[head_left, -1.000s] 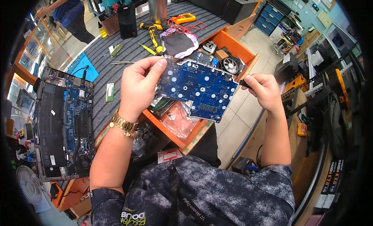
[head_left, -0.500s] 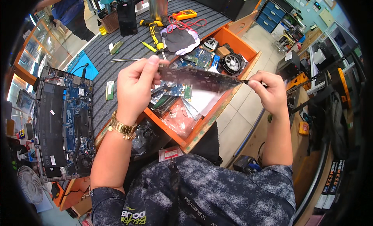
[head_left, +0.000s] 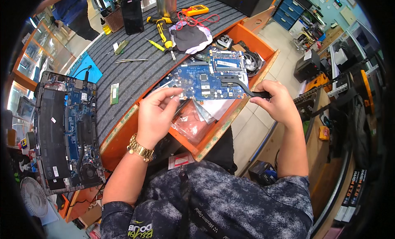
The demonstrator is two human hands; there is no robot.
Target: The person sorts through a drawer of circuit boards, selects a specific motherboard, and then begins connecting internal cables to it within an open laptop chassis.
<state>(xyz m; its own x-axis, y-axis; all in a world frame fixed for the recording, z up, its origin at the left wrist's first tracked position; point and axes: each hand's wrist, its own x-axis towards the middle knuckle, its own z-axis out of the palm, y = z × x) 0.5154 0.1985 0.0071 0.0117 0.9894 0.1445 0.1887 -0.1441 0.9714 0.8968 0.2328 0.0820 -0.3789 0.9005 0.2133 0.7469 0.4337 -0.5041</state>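
A blue laptop motherboard [head_left: 193, 82] is held up over the open drawer, its face with chips and slots turned toward me. My left hand [head_left: 158, 113] pinches the board's lower left corner between thumb and fingers. At the board's right end, my right hand [head_left: 279, 102] is closed on the end of a black heat pipe [head_left: 240, 83] that lies across the board. The orange drawer [head_left: 251, 33] sits beneath, with a cooling fan [head_left: 253, 62] partly hidden behind the board and a clear plastic bag [head_left: 190, 126] near its front.
An opened laptop [head_left: 68, 132] stands at the left. On the grey ribbed mat [head_left: 131, 72] lie a memory module [head_left: 115, 93], tweezers [head_left: 131, 60], a yellow screwdriver [head_left: 163, 33], a black cloth pad [head_left: 191, 37] and a yellow multimeter [head_left: 195, 10]. Another person [head_left: 76, 15] stands at the far left.
The board has turned from nearly edge-on, dark side showing, to its blue face toward me. My left hand has moved lower and slightly right; my right hand has dropped a little.
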